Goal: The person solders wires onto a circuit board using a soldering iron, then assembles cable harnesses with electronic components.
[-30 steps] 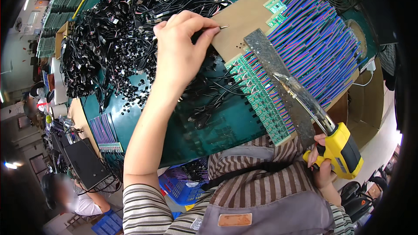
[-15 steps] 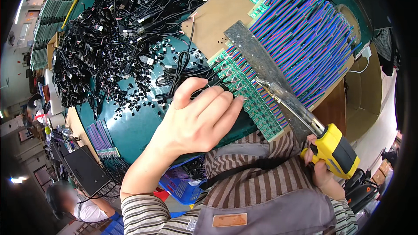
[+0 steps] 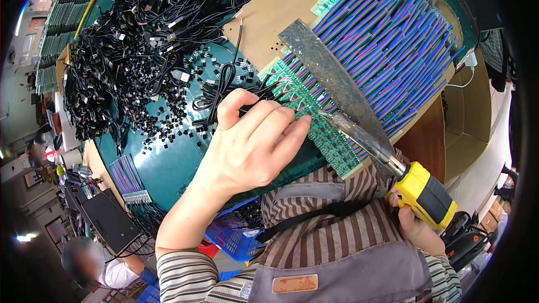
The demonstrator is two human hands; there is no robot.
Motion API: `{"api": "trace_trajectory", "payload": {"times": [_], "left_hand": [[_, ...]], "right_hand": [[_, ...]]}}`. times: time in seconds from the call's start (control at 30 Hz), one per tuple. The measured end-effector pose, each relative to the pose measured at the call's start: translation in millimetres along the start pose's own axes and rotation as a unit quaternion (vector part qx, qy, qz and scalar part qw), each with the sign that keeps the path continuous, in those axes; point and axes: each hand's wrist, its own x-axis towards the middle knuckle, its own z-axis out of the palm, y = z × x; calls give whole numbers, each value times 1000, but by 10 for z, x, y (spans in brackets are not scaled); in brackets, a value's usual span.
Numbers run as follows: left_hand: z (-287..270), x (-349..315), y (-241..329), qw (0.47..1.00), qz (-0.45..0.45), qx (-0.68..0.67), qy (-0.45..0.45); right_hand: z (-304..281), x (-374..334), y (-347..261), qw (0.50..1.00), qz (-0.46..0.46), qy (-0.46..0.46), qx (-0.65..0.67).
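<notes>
My left hand (image 3: 247,148) is closed, its fingers bent down at the near edge of a row of green circuit boards (image 3: 332,145). A thin black cable (image 3: 245,110) runs in under those fingers; its tip is hidden. In my right hand (image 3: 414,224) is a yellow-and-black soldering gun (image 3: 429,195), my fingers wrapped round its handle. The gun's metal tip reaches the boards, just right of my left fingertips. Several thin wires stand on the boards at the far left end. A worn flat metal bar (image 3: 331,73) lies across the wires behind the boards.
Multicoloured ribbon wires (image 3: 387,39) spread over a brown board (image 3: 261,28). A large heap of black cables (image 3: 151,33) covers the table's left. A blue basket (image 3: 236,241) sits below the table edge, a cardboard box (image 3: 469,129) at right. Another person (image 3: 115,272) is at lower left.
The boards, bar and cables appear slightly further left and up in view. The soldering gun's tip has come closer to my left fingertips. Both hands keep their hold.
</notes>
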Motion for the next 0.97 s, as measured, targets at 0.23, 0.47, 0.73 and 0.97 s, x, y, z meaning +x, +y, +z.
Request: {"api": "trace_trajectory", "payload": {"times": [0.23, 0.47, 0.73, 0.97], "left_hand": [[3, 0, 19, 1000, -1, 14, -2], [-14, 0, 25, 1000, -5, 18, -14], [57, -6, 25, 998, -48, -42, 10], [118, -46, 204, 990, -124, -37, 54]], "right_hand": [[15, -188, 229, 1000, -6, 10, 12], [-27, 18, -44, 999, -23, 24, -6], [-17, 57, -88, 998, 45, 9, 50], [-52, 97, -8, 1000, -10, -14, -3]]}}
